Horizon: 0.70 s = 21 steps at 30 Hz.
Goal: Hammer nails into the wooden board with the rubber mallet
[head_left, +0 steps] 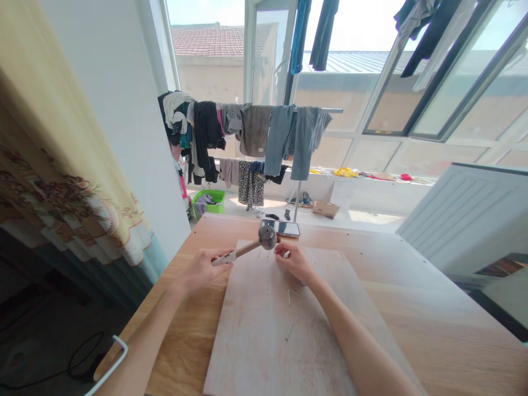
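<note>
My left hand (210, 268) is closed around the wrapped handle of a hammer (267, 237). Its round metal head is raised over the far part of a pale wooden board (247, 335). Thin nails (269, 253) stand upright in the board just below the head. Close beside them, the thumb and fingers of my right hand (293, 261) are pinched together low over the board, seemingly on a nail mostly hidden by the fingertips. Several loose nails (289, 297) lie on the board nearer to me, one loose nail (289, 332) closest.
The board rests on a wooden table (391, 275). A phone (284, 227) lies at the table's far edge, behind the hammer head. Beyond stand a loaded clothes rack (256, 132) and a green basket (214, 206). A curtain (82, 165) hangs at the left.
</note>
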Motion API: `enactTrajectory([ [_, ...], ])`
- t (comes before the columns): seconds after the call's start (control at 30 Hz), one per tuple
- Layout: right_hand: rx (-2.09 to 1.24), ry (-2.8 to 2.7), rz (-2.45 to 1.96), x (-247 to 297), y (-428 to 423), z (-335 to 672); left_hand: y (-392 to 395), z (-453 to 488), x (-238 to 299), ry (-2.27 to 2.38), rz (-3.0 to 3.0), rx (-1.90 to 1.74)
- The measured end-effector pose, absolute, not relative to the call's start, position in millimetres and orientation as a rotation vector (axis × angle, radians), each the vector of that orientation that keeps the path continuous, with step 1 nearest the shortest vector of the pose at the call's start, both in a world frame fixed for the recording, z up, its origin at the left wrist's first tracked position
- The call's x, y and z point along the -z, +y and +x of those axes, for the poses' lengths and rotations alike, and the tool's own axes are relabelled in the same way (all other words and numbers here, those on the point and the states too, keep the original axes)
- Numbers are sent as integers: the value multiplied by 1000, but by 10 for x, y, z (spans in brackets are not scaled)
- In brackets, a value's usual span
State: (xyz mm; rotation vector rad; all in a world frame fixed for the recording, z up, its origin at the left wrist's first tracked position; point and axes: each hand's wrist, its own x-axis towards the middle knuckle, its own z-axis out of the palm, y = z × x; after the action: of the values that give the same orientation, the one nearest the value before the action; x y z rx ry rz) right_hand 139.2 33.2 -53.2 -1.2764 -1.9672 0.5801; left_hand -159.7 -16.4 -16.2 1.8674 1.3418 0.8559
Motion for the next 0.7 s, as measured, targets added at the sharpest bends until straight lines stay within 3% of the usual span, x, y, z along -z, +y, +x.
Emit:
enactTrajectory([
  [0.7,-588,-1869,-1285,504,270,1384,-229,-1467,154,1310,1931,-895],
])
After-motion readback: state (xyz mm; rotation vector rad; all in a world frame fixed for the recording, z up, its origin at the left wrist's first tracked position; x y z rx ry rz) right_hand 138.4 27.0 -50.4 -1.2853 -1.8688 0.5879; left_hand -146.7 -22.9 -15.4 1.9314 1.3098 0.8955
